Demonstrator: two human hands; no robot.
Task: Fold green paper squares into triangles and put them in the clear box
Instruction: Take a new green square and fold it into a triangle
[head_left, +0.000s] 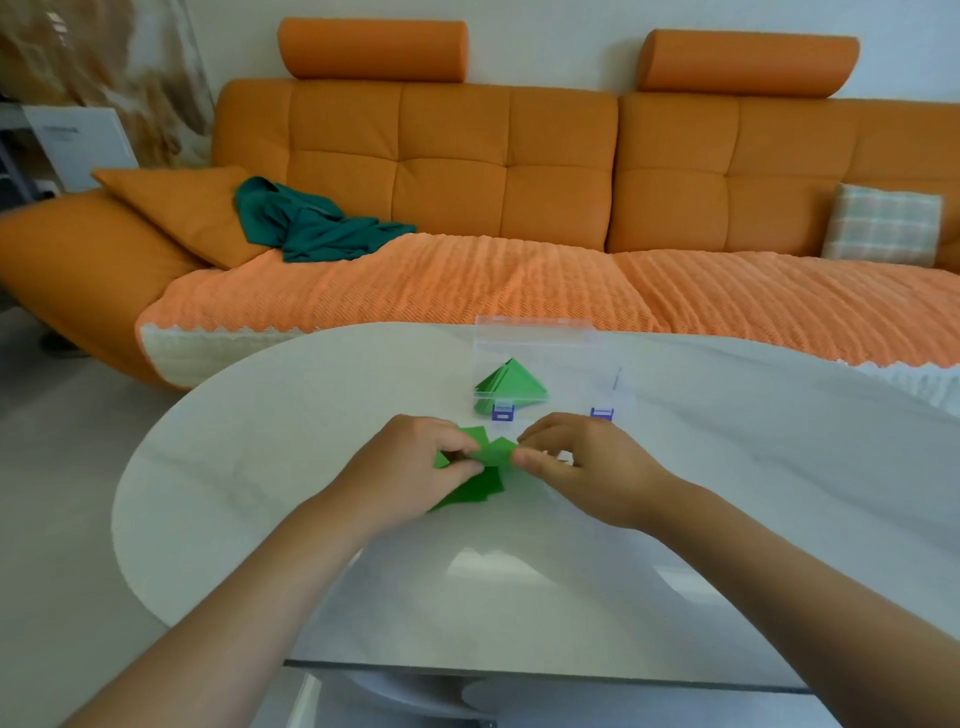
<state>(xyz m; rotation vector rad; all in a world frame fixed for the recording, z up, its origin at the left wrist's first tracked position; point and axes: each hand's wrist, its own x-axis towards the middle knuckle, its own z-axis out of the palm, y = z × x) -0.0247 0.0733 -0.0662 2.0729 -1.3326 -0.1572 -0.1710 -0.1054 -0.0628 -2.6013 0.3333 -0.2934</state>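
Glossy table (727, 493), clear plastic box (535, 338), matt paper squares (475, 491)

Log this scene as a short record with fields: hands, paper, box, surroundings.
left hand: pinches the left side of the sheet
right hand: pinches the sheet's right side
sheet: green, held between both hands
squares: green pile on the table, partly under the left hand
box: clear, lid open, beyond the hands
triangles: green, stacked in the box's left part
background: orange sofa with a teal cloth

Both hands (498, 462) pinching green paper (493, 453) on table (260, 441)
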